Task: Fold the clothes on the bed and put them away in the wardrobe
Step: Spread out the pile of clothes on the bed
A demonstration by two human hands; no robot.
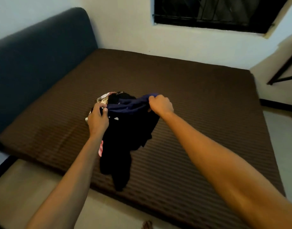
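- I have the dark garment lifted over the middle of the bed, stretched by its top edge between my two hands, with the rest hanging toward 6 o'clock until its lowest tail trails near the bed's near edge.
- My left hand is curled tight on the edge at 9 o'clock, thumb pinching the cloth against my fingers; my right hand is a closed fist on the bunched blue-looking part at 3 o'clock.
- The cloth is so dark that I cannot tell a sleeve from a hem. I may be holding mismatched corners, and then it would go down twisted and fold crooked.
- My right grip takes a gathered wad, not a flat edge, so a shake could let a layer slide out and that side would drop.
- The other clothes, a pale patterned heap, sit just behind my left hand at 11 o'clock, and a pink striped piece shows beside my left wrist. Either could snag and come up too.
- The hanging tail could slip off onto the floor at 6 o'clock.
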